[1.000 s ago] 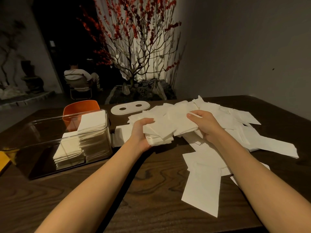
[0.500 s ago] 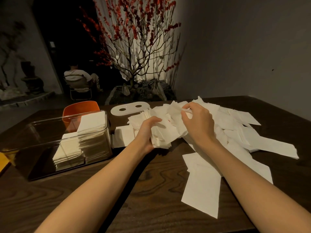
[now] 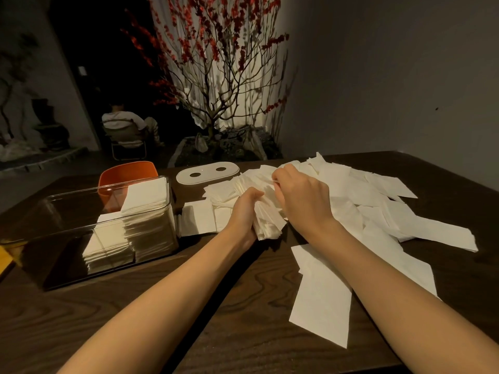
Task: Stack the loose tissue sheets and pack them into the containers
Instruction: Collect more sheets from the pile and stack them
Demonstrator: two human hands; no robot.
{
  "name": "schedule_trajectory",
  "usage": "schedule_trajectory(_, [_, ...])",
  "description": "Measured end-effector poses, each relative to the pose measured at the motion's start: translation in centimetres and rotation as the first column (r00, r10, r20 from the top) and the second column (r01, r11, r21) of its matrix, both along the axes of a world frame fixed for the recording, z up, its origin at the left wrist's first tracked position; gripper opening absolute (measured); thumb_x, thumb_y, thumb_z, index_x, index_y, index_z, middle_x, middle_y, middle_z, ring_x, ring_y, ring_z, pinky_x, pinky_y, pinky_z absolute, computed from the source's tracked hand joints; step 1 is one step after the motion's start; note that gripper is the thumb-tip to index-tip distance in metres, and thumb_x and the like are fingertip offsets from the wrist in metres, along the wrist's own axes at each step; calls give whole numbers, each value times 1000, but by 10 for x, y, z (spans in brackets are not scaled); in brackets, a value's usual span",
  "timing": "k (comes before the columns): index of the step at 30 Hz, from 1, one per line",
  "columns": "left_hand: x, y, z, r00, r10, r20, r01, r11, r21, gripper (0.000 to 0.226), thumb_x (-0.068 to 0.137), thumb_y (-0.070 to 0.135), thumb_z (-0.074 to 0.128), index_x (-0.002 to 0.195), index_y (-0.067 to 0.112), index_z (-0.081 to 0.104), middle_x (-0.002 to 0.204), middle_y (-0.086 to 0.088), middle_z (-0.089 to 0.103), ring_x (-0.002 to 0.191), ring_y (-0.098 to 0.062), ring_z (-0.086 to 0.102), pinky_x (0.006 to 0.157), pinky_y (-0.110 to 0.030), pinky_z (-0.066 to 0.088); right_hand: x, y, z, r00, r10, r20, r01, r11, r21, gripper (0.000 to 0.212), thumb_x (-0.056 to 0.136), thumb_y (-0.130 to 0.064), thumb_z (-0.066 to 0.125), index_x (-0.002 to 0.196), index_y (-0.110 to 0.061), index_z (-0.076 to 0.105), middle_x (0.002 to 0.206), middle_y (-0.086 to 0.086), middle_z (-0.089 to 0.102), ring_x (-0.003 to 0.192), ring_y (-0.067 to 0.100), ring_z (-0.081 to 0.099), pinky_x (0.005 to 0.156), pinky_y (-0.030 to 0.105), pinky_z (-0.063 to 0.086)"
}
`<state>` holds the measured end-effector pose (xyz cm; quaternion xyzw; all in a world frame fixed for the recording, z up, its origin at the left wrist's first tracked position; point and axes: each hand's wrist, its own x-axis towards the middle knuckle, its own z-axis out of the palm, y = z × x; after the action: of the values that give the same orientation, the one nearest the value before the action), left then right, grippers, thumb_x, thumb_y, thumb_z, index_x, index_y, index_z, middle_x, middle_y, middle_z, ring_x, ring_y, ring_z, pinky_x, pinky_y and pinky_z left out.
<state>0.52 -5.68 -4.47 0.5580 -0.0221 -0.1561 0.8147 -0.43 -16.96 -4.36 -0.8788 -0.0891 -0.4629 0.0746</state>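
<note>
Holding: the left hand grips a thick bunch of tissue sheets from its left side; the fingers are curled round the bunch and the thumb is on top; the bunch stands on its edge, tilted, just above the table
Left arm: bare; it reaches up from the bottom left toward the middle of the table
Right hand: the right hand is bent at the wrist with its back facing up; its fingertips are curled and pinch the top edge of the same bunch
Right arm: bare; it comes in from the bottom right and lies over some loose sheets
Loose sheets: a messy white pile spread on the table to the right of the hands; one long sheet lies near the front, under the right arm
Clear box: on the left of the table; two neat stacks of tissues sit inside at its right end
Lid: white, flat, with two holes; it lies behind the hands
Orange bowl: behind the clear box
Far back: a tree with red flowers; a person sits on a chair
</note>
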Motion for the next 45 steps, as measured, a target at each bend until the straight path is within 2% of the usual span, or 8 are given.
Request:
schedule_trajectory(4, [2,-1,-2,999,-1,40,1,1000,11,19,87,13,45,89,6,63,89,-16,65,81,-27,65,74,-38,53,-2,4,-4,996,69,-49,-65,994,82,15,82,-19,75,91,-10,68,85,6,68,65,24,65,53,31,50])
schedule_trajectory(8, [1,0,-2,998,-32,60,36,997,-65,22,85,10,44,89,6,65,81,-13,71,78,-24,70,78,-40,54,-6,11,-2,953,201,-228,-110,928,357,18,91,-32,62,105,-21,61,106,-5,67,94,15,62,77,33,53])
schedule_trajectory(13, [3,4,-2,997,-81,4,80,985,-150,27,89,16,40,97,5,63,85,-14,68,79,-26,67,65,-35,55,-8,8,3,775,475,-416,-118,757,643,32,90,-31,63,115,-24,44,116,-6,53,106,14,56,85,29,53])
schedule_trajectory(23, [5,7,0,982,-189,-6,177,925,-335,48,62,0,31,101,-2,59,100,-19,61,99,-35,60,99,-48,42,-8,2,7,705,479,-524,-73,783,618,50,86,-24,68,127,-20,39,110,-12,42,98,5,45,71,10,42])
schedule_trajectory(32, [4,6,0,988,-146,-41,128,947,-295,38,79,-4,28,94,2,62,90,-15,64,88,-28,59,88,-43,46,-4,7,6,817,243,-523,76,854,515,44,92,-30,59,130,-16,43,123,6,56,104,20,55,77,26,44])
schedule_trajectory(38, [-5,1,1,986,-145,-83,137,987,-87,32,83,-10,29,81,1,59,80,-13,61,77,-27,56,77,-39,47,-4,9,6,876,188,-444,102,828,552,42,87,-27,63,125,-14,51,115,6,61,103,23,58,77,29,47])
schedule_trajectory(42, [2,3,-1,984,-169,-56,148,951,-271,34,83,-2,35,89,-1,68,84,-15,66,82,-28,61,83,-40,47,-1,8,7,837,315,-447,58,762,645,39,91,-26,58,126,-11,52,117,6,60,104,21,56,77,27,43])
schedule_trajectory(45, [6,5,-2,981,-169,-92,128,930,-344,22,90,19,54,98,5,69,92,-16,70,89,-29,65,88,-44,48,-2,6,9,781,460,-423,64,613,787,37,96,-32,51,128,-14,51,119,6,59,110,23,57,89,35,50])
